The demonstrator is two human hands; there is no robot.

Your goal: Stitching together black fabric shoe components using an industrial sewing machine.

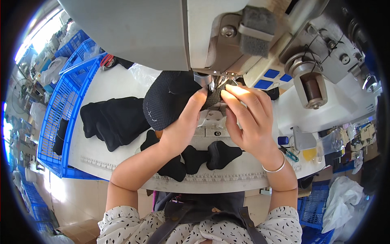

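A black knitted fabric piece (156,99), rounded like a shoe upper and bearing small white stitch marks, lies under the presser foot (212,84) of a sewing machine (162,32). My left hand (183,122) grips its edge just left of the foot, thumb on top and the other fingers mostly hidden. On the right, my right hand (250,118) pinches the fabric close beside the needle area, its fingertips in the lamp light. Where the fabric passes beneath the foot, the fingers and machine head partly hide it.
Folded black pieces (115,120) lie at left on the white table (101,154); smaller black pieces (219,155) sit near its ruler-marked front edge. A blue crate (71,101) borders the left side. Red-handled scissors (107,61), a thread spool (313,87) and teal snips (290,154) are around.
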